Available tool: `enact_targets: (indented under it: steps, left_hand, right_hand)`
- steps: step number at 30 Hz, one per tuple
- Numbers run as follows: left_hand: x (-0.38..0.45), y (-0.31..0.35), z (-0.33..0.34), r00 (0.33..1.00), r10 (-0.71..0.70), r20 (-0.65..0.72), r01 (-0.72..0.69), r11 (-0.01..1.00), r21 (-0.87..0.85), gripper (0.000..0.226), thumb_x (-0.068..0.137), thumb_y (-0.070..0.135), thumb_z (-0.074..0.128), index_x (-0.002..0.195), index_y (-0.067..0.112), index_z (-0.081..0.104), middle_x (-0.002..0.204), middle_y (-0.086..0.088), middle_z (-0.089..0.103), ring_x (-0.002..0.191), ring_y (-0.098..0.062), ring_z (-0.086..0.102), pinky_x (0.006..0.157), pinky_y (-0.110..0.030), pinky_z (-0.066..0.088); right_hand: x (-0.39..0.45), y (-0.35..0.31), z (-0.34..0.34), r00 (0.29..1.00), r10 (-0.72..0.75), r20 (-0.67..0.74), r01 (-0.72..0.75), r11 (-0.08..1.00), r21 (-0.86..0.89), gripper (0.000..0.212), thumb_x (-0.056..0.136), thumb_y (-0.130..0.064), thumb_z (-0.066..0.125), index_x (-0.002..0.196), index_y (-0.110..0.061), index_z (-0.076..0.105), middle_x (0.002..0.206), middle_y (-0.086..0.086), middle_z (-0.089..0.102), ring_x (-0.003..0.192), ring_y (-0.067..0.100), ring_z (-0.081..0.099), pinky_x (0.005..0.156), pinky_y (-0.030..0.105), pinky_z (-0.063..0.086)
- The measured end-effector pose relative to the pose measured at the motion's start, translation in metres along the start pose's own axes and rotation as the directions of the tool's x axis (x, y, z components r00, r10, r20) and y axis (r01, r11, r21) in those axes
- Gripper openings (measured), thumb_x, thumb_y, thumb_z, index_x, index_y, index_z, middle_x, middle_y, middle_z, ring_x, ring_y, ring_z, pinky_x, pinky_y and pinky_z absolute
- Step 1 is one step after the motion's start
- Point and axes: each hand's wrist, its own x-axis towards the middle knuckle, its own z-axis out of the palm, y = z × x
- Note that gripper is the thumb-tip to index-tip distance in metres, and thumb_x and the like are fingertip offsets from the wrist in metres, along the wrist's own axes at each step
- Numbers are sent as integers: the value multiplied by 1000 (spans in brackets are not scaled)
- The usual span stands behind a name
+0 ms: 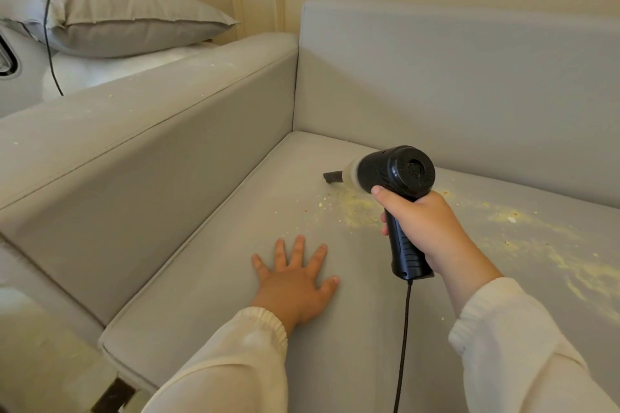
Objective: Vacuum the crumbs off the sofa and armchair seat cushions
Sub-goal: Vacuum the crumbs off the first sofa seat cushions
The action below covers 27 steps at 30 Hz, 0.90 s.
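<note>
My right hand (424,228) grips the handle of a black handheld vacuum (399,174). Its dark nozzle (332,176) touches the grey seat cushion (218,278) near the back corner. Yellow crumbs (355,211) lie scattered just right of the nozzle, under the vacuum body. A longer trail of crumbs (543,245) runs toward the right edge of the cushion. My left hand (295,275) lies flat on the cushion with fingers spread, left of the vacuum. The vacuum's black cord (404,339) hangs down from the handle.
The sofa's grey armrest (134,131) rises on the left with a few crumbs on top. The backrest (453,84) stands behind the seat. A grey pillow (110,13) lies beyond the armrest, with a thin black cable (48,54) across it.
</note>
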Motion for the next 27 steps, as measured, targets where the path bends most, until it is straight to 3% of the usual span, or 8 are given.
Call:
enact_targets:
  steps: [6,12,18,21,27]
  left_hand:
    - [0,-1,0,1000,6,3,-6,1000,-10,72,97,78,12,159,53,-13,170,6,-26,155,-35,-27,113,-76,-12]
    - [2,0,2,1000,0,-11,0,1000,-12,73,97,79,13,159,53,-12,171,6,-24,156,-35,-25,114,-77,-10]
    - [0,-1,3,1000,3,-23,-4,1000,-11,74,96,80,14,159,53,-13,171,6,-24,156,-34,-25,114,-76,-11]
    - [0,-2,3,1000,5,-20,-5,1000,-9,76,94,81,13,159,53,-14,171,6,-25,156,-34,-26,114,-76,-11]
    - [-1,-2,4,999,10,-31,-10,1000,-16,78,93,83,14,160,52,-12,171,5,-23,156,-35,-25,113,-77,-12]
  right_hand:
    - [0,1,11,1000,-21,-3,21,998,-52,28,92,-45,77,95,-17,75,81,12,78,67,20,76,81,45,64]
    - [-1,-6,-22,986,-64,-153,53,996,-77,24,89,-48,78,96,-25,74,82,7,78,76,27,78,76,41,64]
    - [-8,-5,-30,996,41,-85,-44,999,-24,24,92,-43,77,102,-21,72,90,15,80,78,28,78,78,43,64]
    - [-9,-7,-23,997,45,-57,-46,999,-16,25,92,-42,78,102,-20,73,90,16,80,81,32,79,81,46,64]
    - [-17,-10,-4,999,0,52,4,997,-79,23,92,-42,76,97,-19,74,85,13,79,68,20,75,78,42,63]
